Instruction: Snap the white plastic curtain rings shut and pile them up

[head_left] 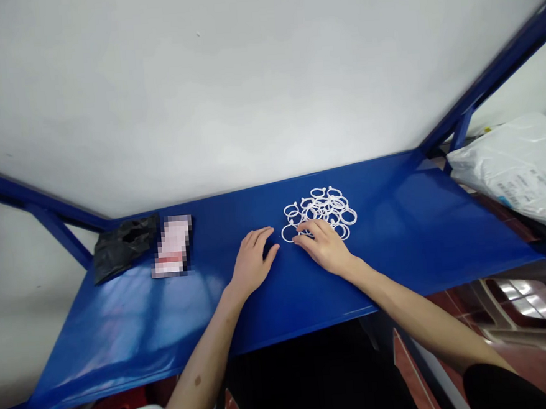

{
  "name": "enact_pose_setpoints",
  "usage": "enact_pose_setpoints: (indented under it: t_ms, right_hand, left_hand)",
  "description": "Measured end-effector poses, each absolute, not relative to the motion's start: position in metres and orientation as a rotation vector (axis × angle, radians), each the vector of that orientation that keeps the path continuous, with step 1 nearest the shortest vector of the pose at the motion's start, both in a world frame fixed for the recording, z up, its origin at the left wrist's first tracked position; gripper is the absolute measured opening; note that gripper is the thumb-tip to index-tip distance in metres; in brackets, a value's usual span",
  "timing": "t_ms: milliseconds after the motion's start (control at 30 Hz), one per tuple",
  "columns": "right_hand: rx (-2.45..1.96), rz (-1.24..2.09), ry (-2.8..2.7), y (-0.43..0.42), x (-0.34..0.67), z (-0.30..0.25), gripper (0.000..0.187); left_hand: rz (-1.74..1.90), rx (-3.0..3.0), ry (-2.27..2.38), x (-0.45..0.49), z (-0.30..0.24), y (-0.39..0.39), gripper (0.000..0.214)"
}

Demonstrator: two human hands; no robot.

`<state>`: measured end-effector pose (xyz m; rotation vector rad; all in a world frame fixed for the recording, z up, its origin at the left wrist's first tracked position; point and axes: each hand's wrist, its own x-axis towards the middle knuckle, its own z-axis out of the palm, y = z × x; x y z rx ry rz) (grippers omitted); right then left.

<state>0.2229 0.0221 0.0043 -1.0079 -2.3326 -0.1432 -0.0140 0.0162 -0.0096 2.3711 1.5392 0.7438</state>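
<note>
A pile of several white plastic rings (322, 210) lies on the blue shelf (397, 245), a little right of centre. My right hand (321, 246) rests palm down at the pile's near left edge, fingers stretched and touching the nearest rings. My left hand (252, 261) lies flat on the shelf just left of it, fingers apart and holding nothing. One ring (288, 233) sits between the two hands' fingertips.
A crumpled black bag (122, 245) and a blurred flat packet (173, 246) lie at the shelf's left end. A white plastic parcel (518, 165) sits beyond the right end. Blue frame posts (484, 84) rise at both sides against a white wall.
</note>
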Motion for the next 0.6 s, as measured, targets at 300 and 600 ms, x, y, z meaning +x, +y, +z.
enact_pose_setpoints:
  t_ms: [300, 600]
  right_hand:
    - [-0.972, -0.182, -2.452, 0.0191, 0.2219, 0.0018, 0.027]
    - [-0.857, -0.026, -2.464, 0.0159, 0.2151, -0.0038, 0.028]
  left_hand:
    - [0.950, 2.491, 1.360, -0.0017, -0.0021, 0.0069, 0.028]
    - [0.960, 2.794, 1.277, -0.0033, -0.0036, 0.0065, 0.017]
